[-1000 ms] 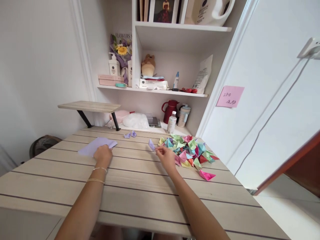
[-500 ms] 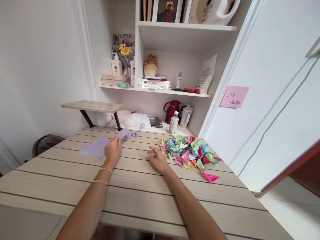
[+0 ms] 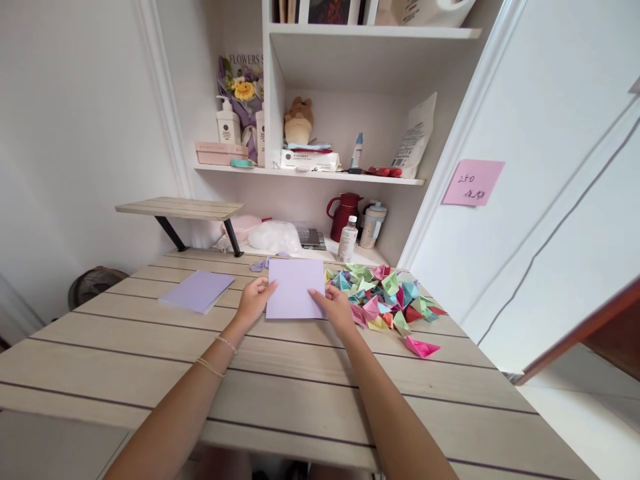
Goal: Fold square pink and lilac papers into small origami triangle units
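Observation:
A square sheet of purple paper [image 3: 296,289] is held up over the table, unfolded and facing me. My left hand [image 3: 255,299] pinches its left edge, thumb in front. On the right edge, my right hand [image 3: 334,305] grips it the same way, with the fingers behind the sheet. A stack of purple paper [image 3: 199,291] lies to the left. Many folded paper boats [image 3: 391,287] in several colours are heaped on the right, partly behind my right hand. One pink boat [image 3: 421,347] sits apart, nearer to me. Small purple folded pieces [image 3: 258,266] lie behind the sheet, partly hidden.
The slatted wooden table [image 3: 280,393] spans the front. A small raised stand [image 3: 183,208] is at the back left. Behind the boats are a clear bottle [image 3: 347,239], a red jug [image 3: 344,217] and a light cup [image 3: 373,227]. A plastic bag [image 3: 274,237] lies near the stand.
My left hand has brought the purple sheet from the left to the middle. My right hand has closed on its right edge. The view has shifted slightly.

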`<state>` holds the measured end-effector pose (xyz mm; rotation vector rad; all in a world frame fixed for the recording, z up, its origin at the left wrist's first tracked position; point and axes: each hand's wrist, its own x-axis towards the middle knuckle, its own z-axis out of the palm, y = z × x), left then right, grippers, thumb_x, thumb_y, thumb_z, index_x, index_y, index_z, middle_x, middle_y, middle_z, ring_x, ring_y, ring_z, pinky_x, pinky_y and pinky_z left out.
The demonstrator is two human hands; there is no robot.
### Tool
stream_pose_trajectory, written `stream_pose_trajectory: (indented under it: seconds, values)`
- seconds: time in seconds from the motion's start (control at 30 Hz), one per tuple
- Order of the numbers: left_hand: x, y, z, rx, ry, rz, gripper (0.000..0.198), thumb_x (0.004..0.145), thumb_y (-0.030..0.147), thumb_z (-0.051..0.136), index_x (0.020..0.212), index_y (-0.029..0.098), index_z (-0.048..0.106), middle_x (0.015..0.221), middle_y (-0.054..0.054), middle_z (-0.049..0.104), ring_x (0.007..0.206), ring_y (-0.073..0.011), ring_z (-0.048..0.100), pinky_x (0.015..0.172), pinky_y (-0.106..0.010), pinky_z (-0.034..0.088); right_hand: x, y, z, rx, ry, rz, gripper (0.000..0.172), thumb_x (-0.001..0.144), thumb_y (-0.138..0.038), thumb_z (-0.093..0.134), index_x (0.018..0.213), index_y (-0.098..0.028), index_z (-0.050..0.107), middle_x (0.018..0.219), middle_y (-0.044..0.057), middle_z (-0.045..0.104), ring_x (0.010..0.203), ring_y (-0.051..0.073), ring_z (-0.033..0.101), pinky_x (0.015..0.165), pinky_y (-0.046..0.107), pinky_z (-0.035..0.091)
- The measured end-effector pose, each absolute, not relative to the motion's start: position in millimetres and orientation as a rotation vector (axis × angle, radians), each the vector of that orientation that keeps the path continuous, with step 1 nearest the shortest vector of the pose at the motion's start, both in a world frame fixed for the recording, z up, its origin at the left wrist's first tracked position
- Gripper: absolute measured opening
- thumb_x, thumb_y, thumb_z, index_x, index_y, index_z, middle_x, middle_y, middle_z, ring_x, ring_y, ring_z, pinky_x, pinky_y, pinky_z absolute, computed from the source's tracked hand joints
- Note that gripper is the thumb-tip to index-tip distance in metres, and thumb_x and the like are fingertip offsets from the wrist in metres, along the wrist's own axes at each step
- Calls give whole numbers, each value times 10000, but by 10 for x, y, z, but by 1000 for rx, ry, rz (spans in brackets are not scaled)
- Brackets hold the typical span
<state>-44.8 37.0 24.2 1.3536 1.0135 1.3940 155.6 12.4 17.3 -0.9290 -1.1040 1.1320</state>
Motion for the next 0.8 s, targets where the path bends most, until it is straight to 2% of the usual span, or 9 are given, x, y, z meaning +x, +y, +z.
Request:
stream_pose_trajectory:
  seconds: [0.13, 0.27, 0.37, 0.43, 0.5, 0.57, 0.63, 0.7, 0.8]
  values:
    - [-481, 396, 254, 1310, 990, 1355, 346, 605, 382, 677, 829, 141, 568, 655, -30, 652, 554, -144, 587, 505, -217, 429, 1686, 158, 147, -936, -1121, 1234, 282, 612, -349, 660, 831, -184, 596, 636, -15, 634, 556, 144, 583, 483, 258, 489]
    - [-467, 370, 258, 1230, 873, 1249, 307, 627, 291, 639, 902, 177, 563, 666, 10, 622, 565, -120, 576, 532, -213, 432, 1788, 180, 116, -929, -1087, 1408, 184, 662, -272, 569, 834, -209, 586, 704, -12, 639, 571, 132, 603, 491, 255, 505]
    - [-463, 338, 259, 1266, 876, 1128, 168, 642, 272, 592, 769, 163, 594, 653, 7, 596, 544, -114, 554, 508, -210, 413, 1878, 194, 129, -898, -1028, 1510, 140, 698, -269, 485, 773, -192, 575, 808, 28, 658, 645, 146, 633, 541, 266, 510]
    - [-464, 311, 267, 1357, 887, 1062, 118, 654, 263, 568, 670, 150, 599, 633, -1, 583, 548, -115, 541, 503, -205, 395, 1922, 176, 164, -872, -1016, 1588, 177, 731, -316, 455, 758, -182, 567, 880, 55, 659, 716, 165, 643, 597, 290, 513]
    - [-457, 274, 287, 1474, 874, 984, 135, 672, 259, 548, 620, 149, 606, 606, -7, 572, 545, -117, 520, 509, -207, 381, 1921, 124, 207, -882, -1069, 1662, 235, 753, -383, 468, 823, -184, 570, 946, 67, 652, 768, 178, 644, 662, 321, 509]
    - [-436, 230, 317, 1584, 836, 892, 178, 695, 275, 537, 604, 148, 623, 601, -19, 576, 547, -124, 509, 523, -217, 381, 1861, 51, 239, -926, -1200, 1728, 310, 735, -413, 537, 970, -211, 552, 974, 60, 649, 764, 179, 645, 672, 333, 505]
    - [-404, 191, 349, 1643, 790, 835, 189, 705, 292, 547, 649, 143, 650, 647, -38, 604, 586, -135, 527, 552, -224, 394, 1753, -16, 246, -960, -1389, 1780, 423, 681, -390, 627, 1060, -227, 531, 933, 50, 661, 740, 168, 641, 646, 305, 502]
    - [-374, 173, 373, 1587, 773, 870, 217, 708, 314, 565, 819, 155, 663, 695, -39, 626, 611, -137, 549, 550, -216, 405, 1633, -50, 231, -963, -1532, 1758, 509, 583, -311, 723, 1054, -219, 551, 904, 41, 667, 742, 171, 635, 635, 286, 502]
    - [-358, 197, 377, 1354, 818, 991, 390, 724, 410, 552, 1034, 176, 588, 709, -43, 637, 604, -146, 589, 519, -224, 437, 1507, -24, 197, -934, -1412, 1567, 533, 526, -267, 752, 1020, -204, 563, 916, 40, 667, 759, 187, 632, 634, 299, 508]
